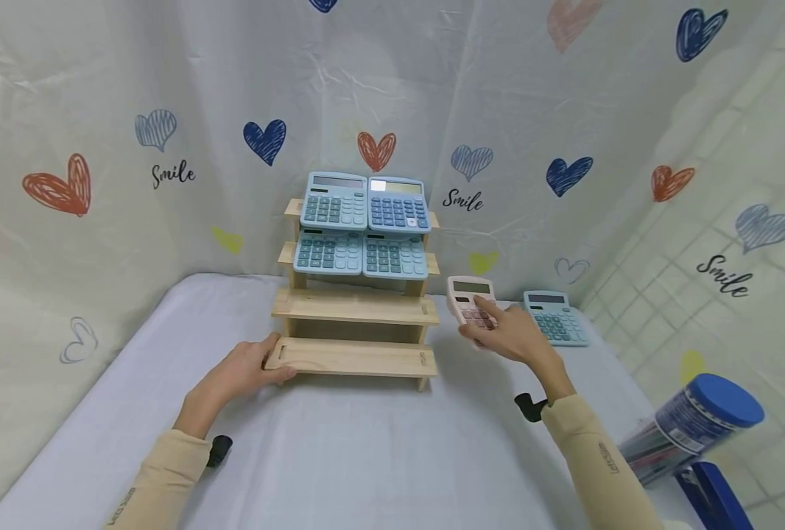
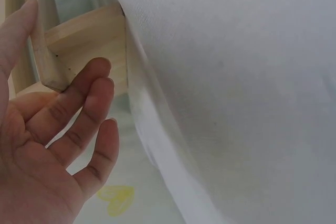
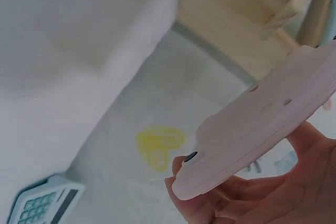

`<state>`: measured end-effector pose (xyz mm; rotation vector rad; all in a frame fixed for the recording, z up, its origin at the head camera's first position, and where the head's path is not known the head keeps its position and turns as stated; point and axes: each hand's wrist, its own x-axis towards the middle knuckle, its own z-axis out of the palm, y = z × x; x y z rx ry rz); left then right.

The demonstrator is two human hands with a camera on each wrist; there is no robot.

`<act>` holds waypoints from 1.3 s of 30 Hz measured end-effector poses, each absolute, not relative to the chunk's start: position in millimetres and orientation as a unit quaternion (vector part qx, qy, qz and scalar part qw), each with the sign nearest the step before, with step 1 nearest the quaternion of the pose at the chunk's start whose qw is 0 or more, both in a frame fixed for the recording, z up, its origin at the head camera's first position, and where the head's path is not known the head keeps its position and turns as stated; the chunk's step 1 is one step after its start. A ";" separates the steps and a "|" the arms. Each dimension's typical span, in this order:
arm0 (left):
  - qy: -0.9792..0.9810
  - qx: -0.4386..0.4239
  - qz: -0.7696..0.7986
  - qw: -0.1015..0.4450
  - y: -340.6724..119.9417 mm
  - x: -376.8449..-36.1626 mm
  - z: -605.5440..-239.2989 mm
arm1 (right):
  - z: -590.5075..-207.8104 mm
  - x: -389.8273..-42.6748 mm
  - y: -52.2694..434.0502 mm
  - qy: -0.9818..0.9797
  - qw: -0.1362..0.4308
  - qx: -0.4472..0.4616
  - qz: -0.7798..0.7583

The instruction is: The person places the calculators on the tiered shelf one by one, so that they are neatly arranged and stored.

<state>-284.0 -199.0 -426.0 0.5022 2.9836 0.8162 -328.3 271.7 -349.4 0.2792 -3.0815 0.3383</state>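
A stepped wooden rack (image 1: 356, 305) stands on the white table, with blue calculators (image 1: 364, 201) on its two upper steps. My left hand (image 1: 250, 368) holds the left end of the lowest step, thumb on top; its fingers (image 2: 79, 106) curl under the wood (image 2: 79, 32). My right hand (image 1: 508, 331) holds a pink calculator (image 1: 470, 298) lifted off the table to the right of the rack. In the right wrist view the pink calculator's underside (image 3: 262, 124) rests on my fingers (image 3: 231, 203). Another blue calculator (image 1: 554, 316) lies flat just right of that hand.
The two lower steps of the rack are bare. A blue-lidded jar (image 1: 694, 423) of pens lies at the table's right front corner, beside a dark blue object (image 1: 710, 493). A heart-printed curtain (image 1: 167, 147) closes in the back and sides.
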 end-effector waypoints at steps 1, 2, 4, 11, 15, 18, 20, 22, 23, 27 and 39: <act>0.952 0.161 0.261 0.004 -199.2 -283.5 -425.5 | -347.8 -324.6 268.0 -0.990 0.019 0.095 0.107; 0.951 0.161 0.262 0.004 -199.2 -283.2 -425.0 | -346.1 -320.7 264.2 -0.989 0.024 0.099 0.107; 0.951 0.160 0.265 0.005 -199.1 -282.6 -423.8 | -343.2 -313.8 256.5 -0.988 0.028 0.108 0.110; 0.950 0.158 0.269 0.010 -198.6 -282.4 -423.5 | -340.0 -292.8 229.2 -0.984 0.027 0.128 0.124; 0.951 0.159 0.266 0.007 -199.0 -283.4 -424.7 | -342.0 -287.7 214.3 -0.984 0.025 0.139 0.106; 0.951 0.160 0.264 0.002 -199.3 -284.0 -425.4 | -345.1 -287.9 203.7 -0.984 0.047 0.150 0.080; 0.951 0.161 0.263 0.000 -199.3 -284.1 -425.7 | -347.6 -288.8 197.3 -0.984 0.066 0.155 0.061; 0.951 0.162 0.263 0.002 -199.4 -284.1 -425.7 | -349.5 -289.1 190.1 -0.983 0.079 0.158 0.053; 0.951 0.162 0.263 0.002 -199.3 -284.1 -425.7 | -350.2 -289.1 186.5 -0.982 0.083 0.159 0.051; 0.951 0.160 0.264 0.006 -199.6 -283.8 -425.5 | -351.7 -289.7 169.9 -0.981 0.088 0.164 0.051; 0.950 0.160 0.267 0.009 -200.1 -284.3 -426.5 | -362.8 -309.9 108.1 -0.984 0.111 0.122 0.072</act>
